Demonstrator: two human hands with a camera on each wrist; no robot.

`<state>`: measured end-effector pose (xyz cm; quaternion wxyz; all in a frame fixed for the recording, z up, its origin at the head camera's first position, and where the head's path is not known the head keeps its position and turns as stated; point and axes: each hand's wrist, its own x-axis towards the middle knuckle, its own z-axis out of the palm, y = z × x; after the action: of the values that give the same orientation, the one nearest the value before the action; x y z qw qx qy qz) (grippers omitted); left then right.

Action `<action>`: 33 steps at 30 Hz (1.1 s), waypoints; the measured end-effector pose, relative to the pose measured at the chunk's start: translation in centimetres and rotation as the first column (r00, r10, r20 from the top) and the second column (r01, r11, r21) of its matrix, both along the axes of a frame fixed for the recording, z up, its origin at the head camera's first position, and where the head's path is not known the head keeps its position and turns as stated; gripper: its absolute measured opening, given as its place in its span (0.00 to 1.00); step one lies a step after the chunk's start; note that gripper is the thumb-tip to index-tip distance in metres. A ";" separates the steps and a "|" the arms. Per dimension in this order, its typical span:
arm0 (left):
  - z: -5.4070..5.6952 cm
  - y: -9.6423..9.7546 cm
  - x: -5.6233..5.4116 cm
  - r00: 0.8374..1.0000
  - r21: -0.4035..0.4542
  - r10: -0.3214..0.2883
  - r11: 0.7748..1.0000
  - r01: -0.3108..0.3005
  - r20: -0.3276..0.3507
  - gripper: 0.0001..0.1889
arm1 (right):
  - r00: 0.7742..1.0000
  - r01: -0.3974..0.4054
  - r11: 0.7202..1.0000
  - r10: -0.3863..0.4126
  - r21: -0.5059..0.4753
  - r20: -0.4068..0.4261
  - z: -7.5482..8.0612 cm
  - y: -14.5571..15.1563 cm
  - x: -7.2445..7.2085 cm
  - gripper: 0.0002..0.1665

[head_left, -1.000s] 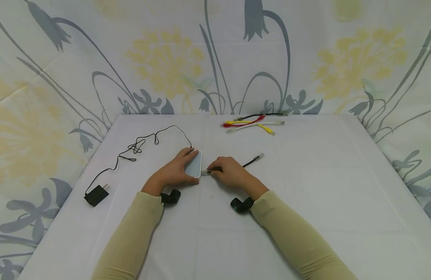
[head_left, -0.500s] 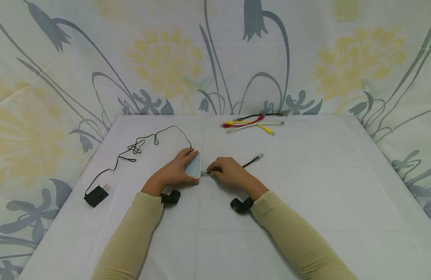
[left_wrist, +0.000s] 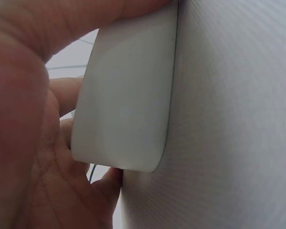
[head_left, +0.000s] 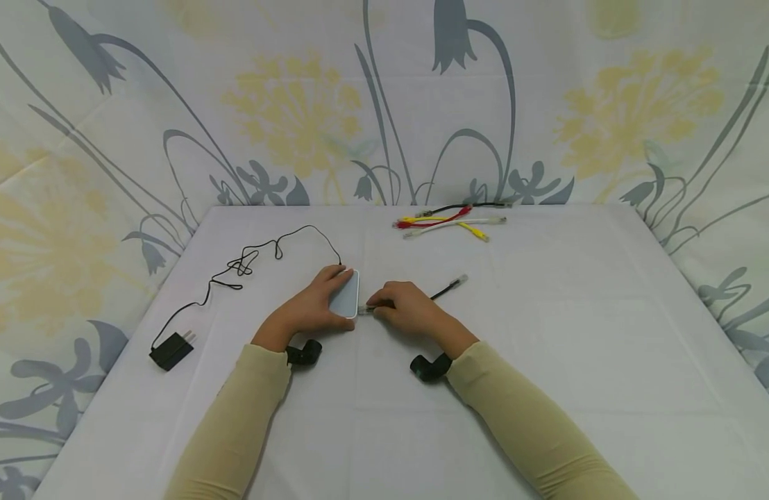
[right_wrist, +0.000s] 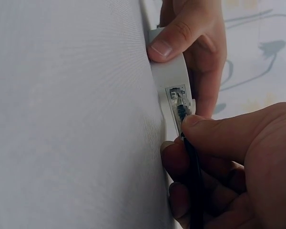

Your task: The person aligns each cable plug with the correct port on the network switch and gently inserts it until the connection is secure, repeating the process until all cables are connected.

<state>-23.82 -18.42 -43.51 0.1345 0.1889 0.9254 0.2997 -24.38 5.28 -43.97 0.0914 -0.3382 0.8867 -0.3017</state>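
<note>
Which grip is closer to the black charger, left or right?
Left. The left grip holds the box, to the right of the charger; the right grip is farther right, beyond the box, pinching a cable.

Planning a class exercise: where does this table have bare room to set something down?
Bare: the table right of the right hand and black cable, and between the sleeves. Crowded: around the white box in the left hand, at the far cable pile, and left, along adapter and cord.

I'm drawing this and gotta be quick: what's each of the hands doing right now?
Left hand: closed around the white box, holding it.
Right hand: closed, pinching the black cable near its clear plug.
</note>
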 end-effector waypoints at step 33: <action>0.2 0.3 -0.1 1.000 -0.015 0.021 1.000 -0.021 0.001 0.54 | 1.000 -0.016 1.000 0.016 -0.007 0.023 0.2 -0.2 0.1 0.15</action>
<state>-23.89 -18.16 -43.26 0.1335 0.1780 0.9295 0.2941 -24.32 5.06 -43.72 0.1029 -0.3419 0.8819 -0.3077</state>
